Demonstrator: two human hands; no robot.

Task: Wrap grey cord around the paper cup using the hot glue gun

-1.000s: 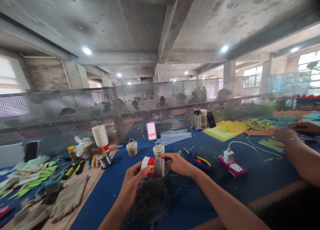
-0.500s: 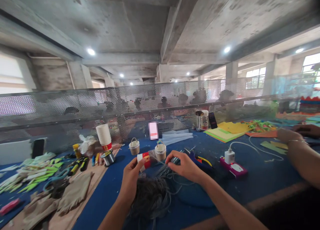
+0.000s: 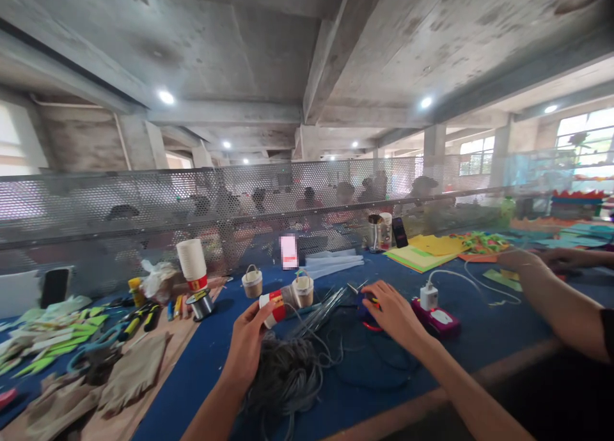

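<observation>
My left hand (image 3: 248, 335) is closed around a red and white paper cup (image 3: 272, 307) tipped on its side, its far end wrapped in grey strands. A grey cord runs from the cup toward a loose grey bundle of cord (image 3: 283, 377) below. To the right, my right hand (image 3: 391, 307) lies over pliers (image 3: 365, 305) with blue and yellow handles, fingers curled on them; the hand hides much of the handles. Two small cup-shaped baskets with handles, a left basket (image 3: 252, 284) and a right basket (image 3: 303, 292), stand just beyond the held cup.
Clear thin strips (image 3: 326, 310) lie between my hands. A purple power socket (image 3: 439, 319) with a white charger is to the right. Stacked paper cups (image 3: 190, 265), a wire spool (image 3: 200, 305) and gloves (image 3: 137, 367) are left. Another person's arm (image 3: 542, 294) reaches in from the right.
My right hand has let go of the grey cord by the cup and moved right onto the pliers. My left hand still holds the cup. The view has shifted slightly.
</observation>
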